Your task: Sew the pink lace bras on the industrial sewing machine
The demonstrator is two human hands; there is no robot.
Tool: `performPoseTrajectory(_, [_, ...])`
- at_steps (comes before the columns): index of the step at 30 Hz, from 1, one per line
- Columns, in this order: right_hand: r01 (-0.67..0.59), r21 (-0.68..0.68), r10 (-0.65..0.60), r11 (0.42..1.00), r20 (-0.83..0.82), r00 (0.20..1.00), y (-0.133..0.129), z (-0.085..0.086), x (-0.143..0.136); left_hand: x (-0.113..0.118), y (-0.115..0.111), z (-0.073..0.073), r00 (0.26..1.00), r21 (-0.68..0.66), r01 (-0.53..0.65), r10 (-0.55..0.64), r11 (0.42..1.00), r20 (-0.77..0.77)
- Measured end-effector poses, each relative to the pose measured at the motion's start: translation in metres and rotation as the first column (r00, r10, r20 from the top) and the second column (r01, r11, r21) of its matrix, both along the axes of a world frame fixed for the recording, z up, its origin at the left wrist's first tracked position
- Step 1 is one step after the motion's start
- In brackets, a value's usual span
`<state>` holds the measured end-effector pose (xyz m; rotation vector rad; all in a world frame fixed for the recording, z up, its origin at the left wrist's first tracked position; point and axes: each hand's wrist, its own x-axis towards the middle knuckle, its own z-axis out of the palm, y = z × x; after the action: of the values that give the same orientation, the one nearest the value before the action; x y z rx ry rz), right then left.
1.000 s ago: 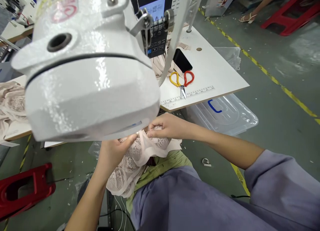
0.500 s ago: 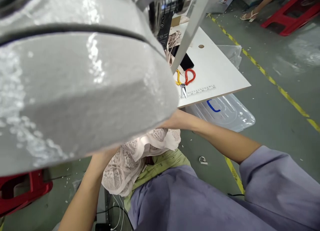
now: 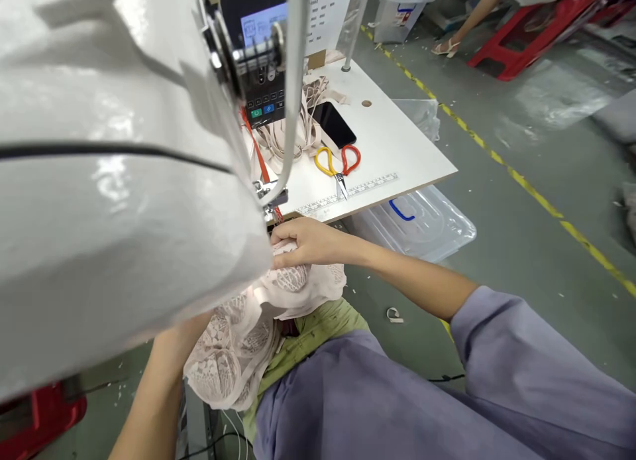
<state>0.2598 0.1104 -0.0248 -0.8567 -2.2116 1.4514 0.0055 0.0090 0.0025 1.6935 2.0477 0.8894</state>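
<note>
The lace garment lay against green cloth, its upper part gathered at the near edge of the bench. The right hand pinched it, thumb and fingers close together; the left hand was mostly hidden behind the sewing machine, so its grip could not be told. Work on the piece looked under way rather than finished, though which parts were done or left did not show

Glossy machine head; textured lace garments; clear plastic box; metal scissor blades
</note>
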Motion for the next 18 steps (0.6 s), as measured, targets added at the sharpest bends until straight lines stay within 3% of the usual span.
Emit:
performPoseTrajectory(6, [0.085, -0.056, -0.086, 0.995, -0.024, 0.996, -0.001, -0.030, 0.009, 0.005, -0.002, 0.004, 0.993, -0.082, 0.057, -0.065, 0.995, -0.097])
performPoseTrajectory(8, [0.116, -0.136, -0.127, 0.984, -0.075, 0.989, -0.005, -0.049, 0.014, 0.007, -0.002, 0.006, 0.991, -0.066, 0.064, -0.071, 0.996, -0.117])
performPoseTrajectory(10, [0.149, -0.304, -0.191, 0.941, -0.114, 0.975, -0.010, -0.071, 0.019, 0.009, -0.001, 0.008, 0.988, -0.050, 0.076, -0.082, 0.996, -0.129])
performPoseTrajectory(12, [0.130, -0.520, -0.249, 0.845, -0.167, 0.954, -0.017, -0.091, 0.024, 0.011, -0.001, 0.010, 0.986, -0.042, 0.091, -0.096, 0.995, -0.137])
performPoseTrajectory(14, [0.009, -0.697, -0.265, 0.717, -0.260, 0.929, -0.023, -0.107, 0.030, 0.015, -0.001, 0.012, 0.984, -0.037, 0.105, -0.110, 0.994, -0.143])
performPoseTrajectory(18, [-0.233, -0.840, -0.233, 0.490, -0.384, 0.894, -0.031, -0.119, 0.043, 0.022, -0.003, 0.016, 0.983, -0.039, 0.114, -0.119, 0.993, -0.142])
